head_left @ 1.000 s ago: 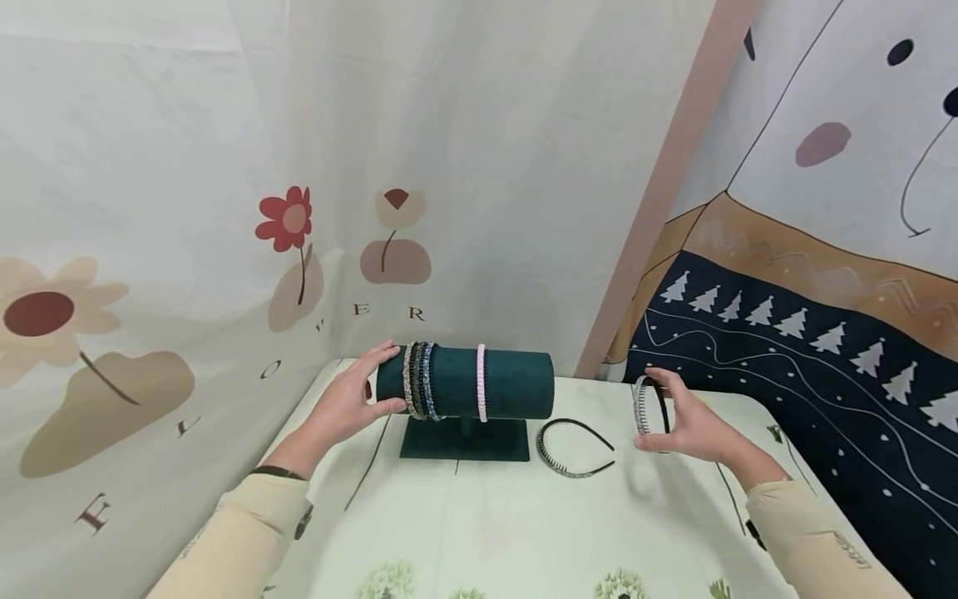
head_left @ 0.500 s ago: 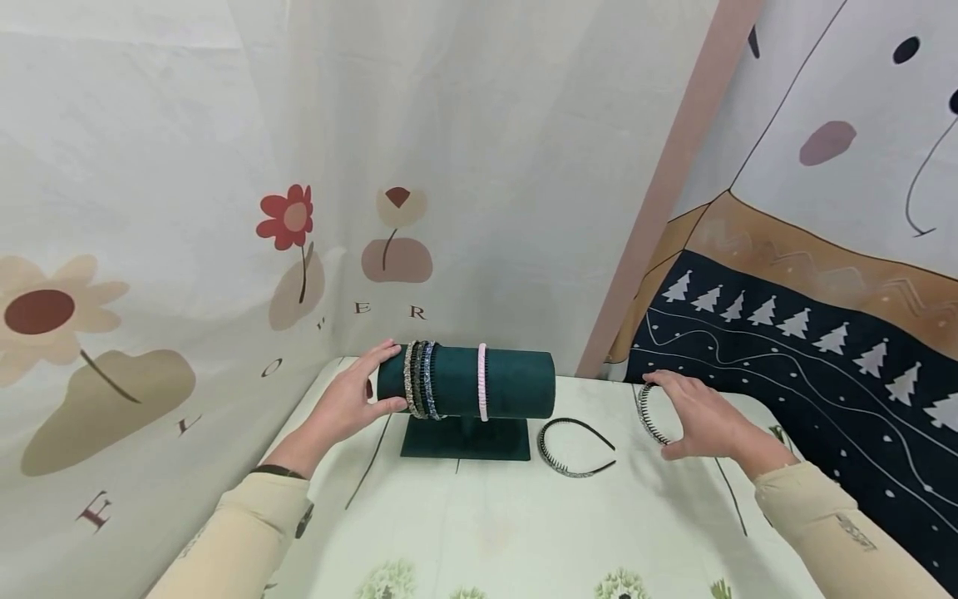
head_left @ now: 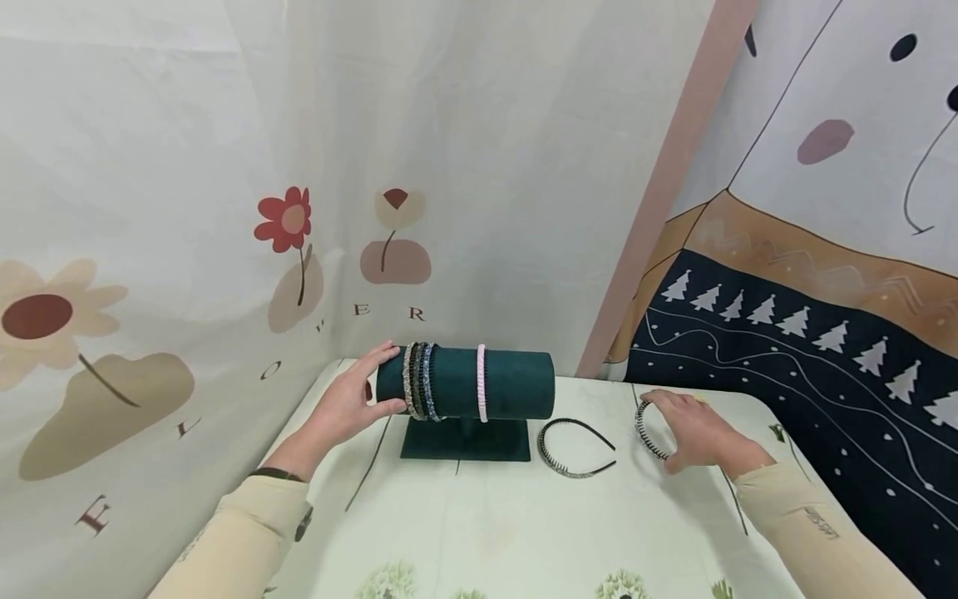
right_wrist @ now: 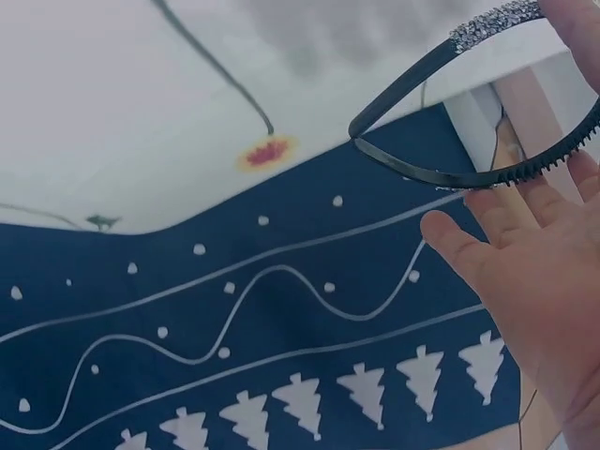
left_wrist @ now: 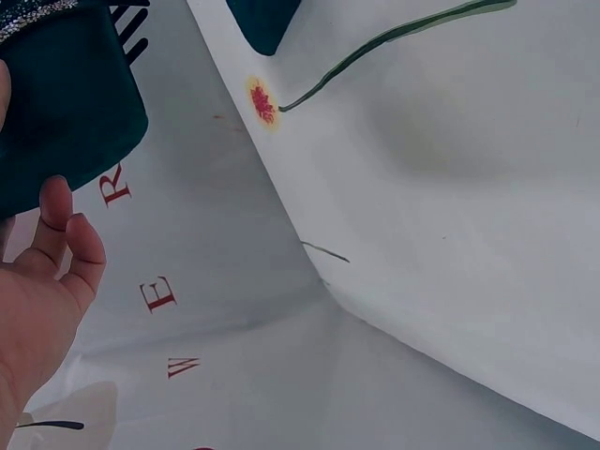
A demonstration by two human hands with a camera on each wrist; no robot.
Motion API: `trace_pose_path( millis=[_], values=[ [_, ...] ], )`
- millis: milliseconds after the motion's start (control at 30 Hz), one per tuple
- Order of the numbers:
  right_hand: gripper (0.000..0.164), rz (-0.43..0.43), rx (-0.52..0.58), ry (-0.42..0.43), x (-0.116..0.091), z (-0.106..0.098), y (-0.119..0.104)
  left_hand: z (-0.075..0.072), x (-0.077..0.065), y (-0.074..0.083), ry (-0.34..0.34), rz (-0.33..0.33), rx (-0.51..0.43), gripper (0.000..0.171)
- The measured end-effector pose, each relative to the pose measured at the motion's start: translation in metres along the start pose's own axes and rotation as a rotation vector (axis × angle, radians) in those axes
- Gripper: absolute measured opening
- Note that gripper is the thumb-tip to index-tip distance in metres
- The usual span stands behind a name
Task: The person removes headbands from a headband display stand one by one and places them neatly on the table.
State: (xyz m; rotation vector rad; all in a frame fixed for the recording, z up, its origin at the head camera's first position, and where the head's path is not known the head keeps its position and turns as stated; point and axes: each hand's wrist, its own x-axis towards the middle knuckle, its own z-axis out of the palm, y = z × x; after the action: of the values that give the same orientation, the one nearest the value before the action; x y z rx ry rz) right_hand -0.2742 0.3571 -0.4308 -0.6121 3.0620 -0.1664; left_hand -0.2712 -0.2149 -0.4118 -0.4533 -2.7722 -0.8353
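A dark green velvet headband stand (head_left: 456,383) stands at the table's middle back, its padded roll lying crosswise on a flat base. My left hand (head_left: 344,408) grips the roll's left end. Beside those fingers, several sparkly headbands (head_left: 429,381) sit round the roll; farther right on it is a pink headband (head_left: 482,383). Right of the stand, my right hand (head_left: 699,433) holds a black toothed headband with silver glitter (head_left: 640,429) between thumb and fingers, low over the table. The right wrist view shows its two tips (right_wrist: 356,139) close together, pointing away from the palm.
Another black toothed headband (head_left: 547,459) lies flat on the table between the stand and my right hand. The table has a pale flowered cloth (head_left: 494,532). A printed white curtain (head_left: 509,208) hangs behind, and a dark blue tree-patterned cloth (head_left: 748,358) borders the right side.
My right hand has turned the headband so its tips point away from view to the right, and has lowered it towards the table. The left hand keeps its place on the stand.
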Motion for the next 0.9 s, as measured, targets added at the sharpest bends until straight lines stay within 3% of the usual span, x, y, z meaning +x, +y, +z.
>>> trace_pose_path(
  millis=[500, 900],
  values=[
    [0.115, 0.037, 0.049, -0.216, 0.017, 0.028, -0.007, 0.0, 0.0, 0.002, 0.001, 0.005, 0.011, 0.089],
    [0.116, 0.118, 0.059, -0.304, 0.026, 0.028, -0.013, 0.0, 0.0, 0.002, -0.004, -0.01, 0.037, 0.09]
  ],
)
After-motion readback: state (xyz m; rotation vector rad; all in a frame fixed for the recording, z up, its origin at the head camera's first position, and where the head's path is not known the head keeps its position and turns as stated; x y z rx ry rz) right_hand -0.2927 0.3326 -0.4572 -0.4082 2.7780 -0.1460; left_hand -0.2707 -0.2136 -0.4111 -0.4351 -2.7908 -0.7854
